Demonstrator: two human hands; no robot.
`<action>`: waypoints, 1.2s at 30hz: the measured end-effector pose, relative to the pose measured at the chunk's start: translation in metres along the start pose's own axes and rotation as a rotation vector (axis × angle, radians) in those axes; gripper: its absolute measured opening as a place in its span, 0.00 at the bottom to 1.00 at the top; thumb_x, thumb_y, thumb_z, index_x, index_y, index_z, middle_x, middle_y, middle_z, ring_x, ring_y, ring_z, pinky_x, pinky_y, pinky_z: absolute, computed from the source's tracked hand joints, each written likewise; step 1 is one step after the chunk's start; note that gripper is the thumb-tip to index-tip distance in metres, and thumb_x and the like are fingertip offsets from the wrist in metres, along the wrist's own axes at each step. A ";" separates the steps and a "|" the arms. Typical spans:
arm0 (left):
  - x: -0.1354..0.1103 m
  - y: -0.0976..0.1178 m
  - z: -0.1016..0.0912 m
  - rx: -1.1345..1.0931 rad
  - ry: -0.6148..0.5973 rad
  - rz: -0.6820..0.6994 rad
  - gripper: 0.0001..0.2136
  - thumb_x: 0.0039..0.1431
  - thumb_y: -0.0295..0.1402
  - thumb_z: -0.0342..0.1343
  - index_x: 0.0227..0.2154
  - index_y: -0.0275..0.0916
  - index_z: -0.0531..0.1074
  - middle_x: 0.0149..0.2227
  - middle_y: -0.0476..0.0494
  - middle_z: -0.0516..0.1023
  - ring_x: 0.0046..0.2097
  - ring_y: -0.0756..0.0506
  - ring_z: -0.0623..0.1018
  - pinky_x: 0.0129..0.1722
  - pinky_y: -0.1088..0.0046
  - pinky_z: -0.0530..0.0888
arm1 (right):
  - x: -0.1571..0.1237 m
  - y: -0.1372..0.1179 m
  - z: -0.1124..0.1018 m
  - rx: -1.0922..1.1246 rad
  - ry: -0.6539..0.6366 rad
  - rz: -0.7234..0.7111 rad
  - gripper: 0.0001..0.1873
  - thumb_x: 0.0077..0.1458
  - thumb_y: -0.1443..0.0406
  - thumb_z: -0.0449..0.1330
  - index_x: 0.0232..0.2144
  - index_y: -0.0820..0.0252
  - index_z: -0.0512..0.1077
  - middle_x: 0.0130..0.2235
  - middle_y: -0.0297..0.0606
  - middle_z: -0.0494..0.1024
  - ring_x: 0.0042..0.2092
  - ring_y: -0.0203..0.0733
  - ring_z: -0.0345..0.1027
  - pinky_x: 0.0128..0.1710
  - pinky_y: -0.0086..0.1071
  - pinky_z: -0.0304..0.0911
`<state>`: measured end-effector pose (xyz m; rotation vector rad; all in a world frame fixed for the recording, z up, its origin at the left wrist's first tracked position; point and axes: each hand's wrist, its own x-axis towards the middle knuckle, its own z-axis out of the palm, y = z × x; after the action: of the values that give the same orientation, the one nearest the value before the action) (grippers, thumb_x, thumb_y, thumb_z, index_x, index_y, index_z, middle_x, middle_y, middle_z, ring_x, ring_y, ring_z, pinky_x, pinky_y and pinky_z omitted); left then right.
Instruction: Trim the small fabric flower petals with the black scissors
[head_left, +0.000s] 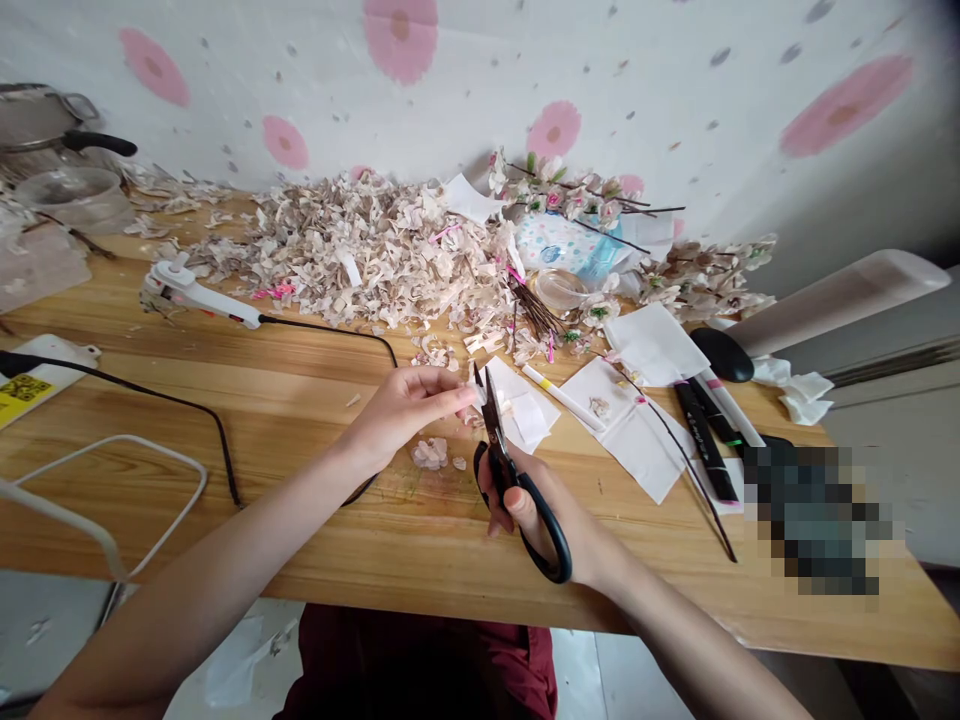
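Black-handled scissors (493,420) are in my right hand (540,500), thumb and fingers through the loops, with the blades slightly apart and pointing away from me. At the blade tips, my left hand (416,405) pinches a small white piece of paper (478,395), partly hidden by the fingers and blades. Below my left hand, a pale cut petal cluster (430,453) lies on the wooden table (300,540). White paper sheets (525,405) rest just behind the scissors.
A large heap of paper scraps (375,250) spreads along the wall. To its left lies a white glue gun (202,295) with a black cord. Artificial blossom branches (562,190), a twig (690,460), black markers (705,440) and a white lamp (847,300) stand or lie rightward.
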<state>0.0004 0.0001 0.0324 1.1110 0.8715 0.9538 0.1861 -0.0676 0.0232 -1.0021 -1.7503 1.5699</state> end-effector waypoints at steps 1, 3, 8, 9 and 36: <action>0.001 0.000 -0.001 0.008 -0.007 0.002 0.07 0.48 0.37 0.66 0.23 0.39 0.78 0.24 0.50 0.77 0.28 0.52 0.72 0.32 0.76 0.67 | 0.000 -0.001 -0.001 -0.019 -0.001 0.006 0.32 0.55 0.36 0.44 0.31 0.57 0.62 0.27 0.33 0.62 0.26 0.38 0.58 0.25 0.34 0.65; 0.002 0.000 -0.005 0.042 -0.023 0.000 0.08 0.48 0.38 0.66 0.23 0.39 0.78 0.24 0.50 0.78 0.28 0.51 0.72 0.31 0.76 0.67 | -0.001 -0.003 -0.003 -0.054 -0.005 0.014 0.31 0.55 0.36 0.43 0.30 0.57 0.61 0.26 0.33 0.62 0.26 0.38 0.59 0.25 0.33 0.64; 0.005 0.005 -0.012 0.176 -0.060 -0.017 0.10 0.48 0.39 0.65 0.21 0.37 0.76 0.22 0.49 0.76 0.26 0.51 0.71 0.29 0.76 0.66 | -0.002 -0.007 -0.008 -0.078 -0.048 0.043 0.30 0.56 0.37 0.44 0.30 0.57 0.60 0.27 0.33 0.62 0.25 0.37 0.60 0.23 0.32 0.65; 0.005 0.007 -0.013 0.185 -0.069 -0.021 0.10 0.47 0.38 0.65 0.21 0.38 0.76 0.22 0.49 0.75 0.26 0.51 0.71 0.28 0.76 0.66 | -0.002 -0.008 -0.008 -0.081 -0.055 0.049 0.30 0.57 0.37 0.45 0.30 0.57 0.60 0.28 0.33 0.61 0.25 0.37 0.60 0.23 0.31 0.65; 0.008 0.017 -0.027 0.229 -0.116 -0.015 0.07 0.46 0.37 0.66 0.20 0.41 0.79 0.20 0.48 0.75 0.24 0.51 0.71 0.26 0.75 0.67 | -0.002 -0.009 -0.013 -0.001 -0.115 0.105 0.32 0.52 0.36 0.49 0.28 0.59 0.60 0.27 0.31 0.58 0.24 0.32 0.59 0.19 0.27 0.66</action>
<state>-0.0252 0.0192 0.0424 1.3400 0.9086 0.7816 0.1963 -0.0623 0.0339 -1.0372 -1.8010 1.7228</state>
